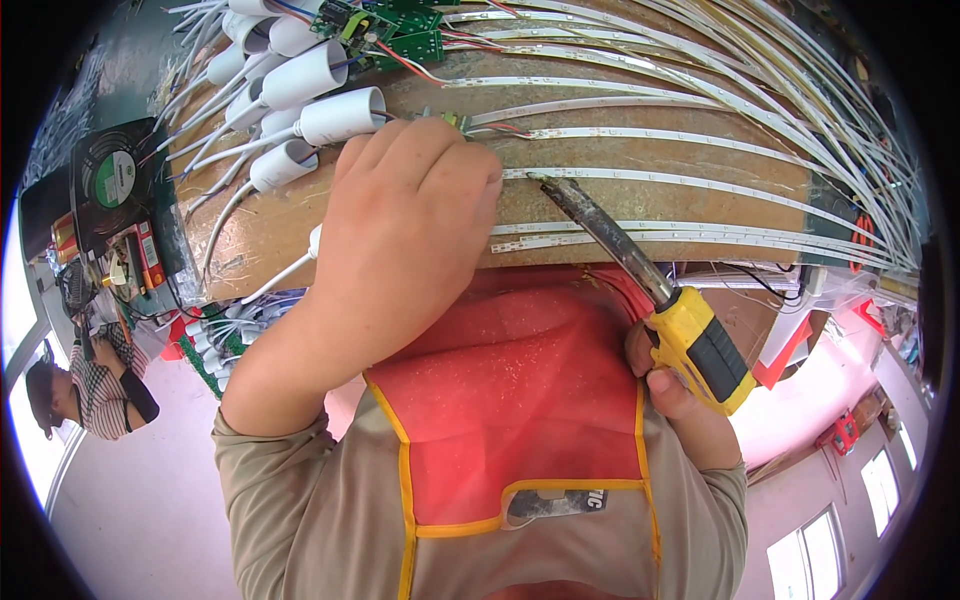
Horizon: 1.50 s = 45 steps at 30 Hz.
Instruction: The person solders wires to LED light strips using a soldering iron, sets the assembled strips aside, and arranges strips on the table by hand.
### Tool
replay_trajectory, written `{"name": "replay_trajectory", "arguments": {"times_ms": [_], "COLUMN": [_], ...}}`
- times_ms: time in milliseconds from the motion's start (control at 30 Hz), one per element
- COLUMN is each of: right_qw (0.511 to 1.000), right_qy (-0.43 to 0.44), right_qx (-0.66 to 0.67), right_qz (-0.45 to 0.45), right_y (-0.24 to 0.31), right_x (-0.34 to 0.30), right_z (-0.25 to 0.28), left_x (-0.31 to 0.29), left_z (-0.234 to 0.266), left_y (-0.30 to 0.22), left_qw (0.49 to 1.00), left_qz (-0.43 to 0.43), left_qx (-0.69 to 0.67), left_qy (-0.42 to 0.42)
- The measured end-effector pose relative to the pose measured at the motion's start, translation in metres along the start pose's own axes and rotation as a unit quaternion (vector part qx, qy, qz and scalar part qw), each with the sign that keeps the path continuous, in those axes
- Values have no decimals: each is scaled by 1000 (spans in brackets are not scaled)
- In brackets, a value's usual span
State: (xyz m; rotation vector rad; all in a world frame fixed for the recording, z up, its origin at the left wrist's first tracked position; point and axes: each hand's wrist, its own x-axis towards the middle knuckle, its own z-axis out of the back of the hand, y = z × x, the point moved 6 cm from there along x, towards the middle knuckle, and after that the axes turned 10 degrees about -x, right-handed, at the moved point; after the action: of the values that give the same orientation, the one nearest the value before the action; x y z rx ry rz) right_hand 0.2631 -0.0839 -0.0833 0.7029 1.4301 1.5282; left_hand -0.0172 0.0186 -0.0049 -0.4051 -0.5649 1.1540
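My left hand [405, 200] is closed, knuckles up, at the left end of an LED strip [640, 177]. Its fingertips and whatever they pinch are hidden under the hand. A white cable with a little of a white housing [315, 241] emerges beside my left wrist. In my right hand [665, 385] is a soldering iron [690, 330] with a yellow and black handle. Its dark tip touches or hovers just over the strip's end, close to my left fingers; I cannot tell which. Other white LED strips [620, 133] run rightward across the brown work board [560, 205].
White cup-shaped housings [305, 75] with cables and green circuit boards [415, 40] crowd the upper left. At the left stands a black fan [110, 185]. Strips bunch together at the far right. Below left, another person [100, 385] sits. A red apron [520, 400] covers my front.
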Motion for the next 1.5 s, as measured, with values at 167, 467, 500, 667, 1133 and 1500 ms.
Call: {"name": "replay_trajectory", "arguments": {"times_ms": [167, 467, 500, 667, 1133, 1500], "right_qw": [997, 989, 988, 994, 996, 975], "right_qy": [29, 50, 56, 44, -19, -79], "right_qx": [-67, -139, -142, -94, 77, 190], "right_qz": [27, 32, 29, 31, 39, 79], "right_y": [4, 0, -1, 0, 5, 0], "right_x": [5, 5, 6, 8, 7, -6], "right_z": [-2, -6, -6, -7, -5, 6], "left_x": [2, 3, 4, 4, 7, 8], "left_z": [-1, -3, -3, 0, 1, -1], "left_y": [0, -1, -2, -2, -2, -3], "left_qw": [999, 998, 998, 1000, 999, 999], "left_qz": [-45, -64, -60, -12, 0, -6], "left_qx": [13, 17, 17, 19, 31, 13], "left_qy": [-9, -7, -2, 19, 44, 31]}}
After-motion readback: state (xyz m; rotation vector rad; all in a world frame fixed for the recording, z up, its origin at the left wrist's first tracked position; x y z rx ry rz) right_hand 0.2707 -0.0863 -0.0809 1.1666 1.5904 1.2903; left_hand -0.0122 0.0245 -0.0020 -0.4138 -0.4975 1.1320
